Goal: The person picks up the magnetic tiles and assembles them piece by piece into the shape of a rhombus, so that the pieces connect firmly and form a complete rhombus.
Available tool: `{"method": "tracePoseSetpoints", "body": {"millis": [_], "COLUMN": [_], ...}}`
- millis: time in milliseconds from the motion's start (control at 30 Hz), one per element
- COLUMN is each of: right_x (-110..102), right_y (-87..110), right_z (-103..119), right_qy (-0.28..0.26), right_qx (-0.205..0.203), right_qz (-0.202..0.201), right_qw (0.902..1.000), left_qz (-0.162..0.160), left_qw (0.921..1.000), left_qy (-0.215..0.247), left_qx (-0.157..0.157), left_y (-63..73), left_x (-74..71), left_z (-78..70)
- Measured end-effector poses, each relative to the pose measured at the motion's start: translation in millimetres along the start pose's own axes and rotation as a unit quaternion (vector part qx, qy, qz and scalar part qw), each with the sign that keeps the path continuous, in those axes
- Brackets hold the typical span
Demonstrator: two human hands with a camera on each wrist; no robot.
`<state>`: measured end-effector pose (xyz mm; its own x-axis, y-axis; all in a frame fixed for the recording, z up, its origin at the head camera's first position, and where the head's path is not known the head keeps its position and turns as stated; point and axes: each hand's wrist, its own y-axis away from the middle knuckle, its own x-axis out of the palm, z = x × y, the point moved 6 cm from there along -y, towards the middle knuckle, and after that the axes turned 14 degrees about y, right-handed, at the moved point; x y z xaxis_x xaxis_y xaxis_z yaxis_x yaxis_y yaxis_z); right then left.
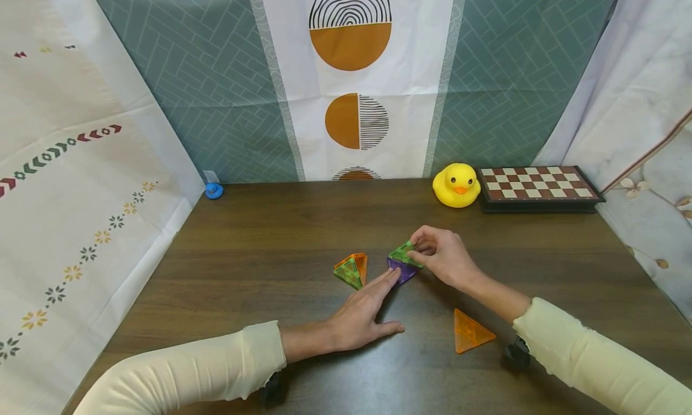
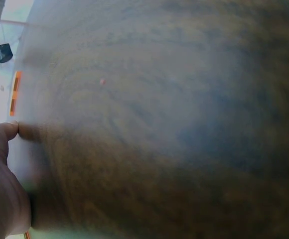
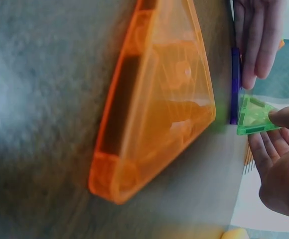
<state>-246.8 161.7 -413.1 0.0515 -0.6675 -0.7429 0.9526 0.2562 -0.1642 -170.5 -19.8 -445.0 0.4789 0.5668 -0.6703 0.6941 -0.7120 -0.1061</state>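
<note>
My right hand (image 1: 446,256) pinches a green translucent triangular magnetic tile (image 1: 402,254) between thumb and fingers. In the right wrist view this green tile (image 3: 254,115) stands tilted up from the table, one edge close to the purple tile (image 3: 235,87). Fingertips of my left hand (image 1: 359,319) press on the purple triangular tile (image 1: 403,272), its fingers straight and thumb spread out to the side. Just left of those fingers lie a small green tile (image 1: 348,273) and an orange tile (image 1: 362,265), overlapping in the head view. The left wrist view shows mostly table and my left hand (image 2: 2,179).
A loose orange triangular tile (image 1: 471,332) lies on the wooden table (image 1: 259,235) near my right forearm. Along the back edge stand a yellow rubber duck (image 1: 456,185), a chessboard box (image 1: 540,190) and a small blue duck (image 1: 214,190). Cloths hang behind and at both sides.
</note>
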Motion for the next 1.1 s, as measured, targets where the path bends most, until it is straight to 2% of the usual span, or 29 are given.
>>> {"method": "tracePoseSetpoints", "body": {"millis": [233,800,1100], "right_x": [1.9,2.7,-0.1], "right_y": [1.3,3.1,3.0], "right_z": [4.0,3.4,5.0], "right_qy": [-0.006,-0.003,0.005], "right_qx": [-0.015,-0.009,-0.018], "right_qz": [0.0,0.008,0.015], "right_qw": [0.9999,0.9999,0.9997], "left_qz": [0.0,0.001,-0.002], "left_qw": [1.0,1.0,1.0], "left_qy": [0.001,0.002,0.0], "left_qx": [0.0,0.002,0.004], "left_y": [-0.4,-0.3,0.0], "left_x": [-0.1,1.1,0.7], "left_z": [-0.2,0.8,0.4]}}
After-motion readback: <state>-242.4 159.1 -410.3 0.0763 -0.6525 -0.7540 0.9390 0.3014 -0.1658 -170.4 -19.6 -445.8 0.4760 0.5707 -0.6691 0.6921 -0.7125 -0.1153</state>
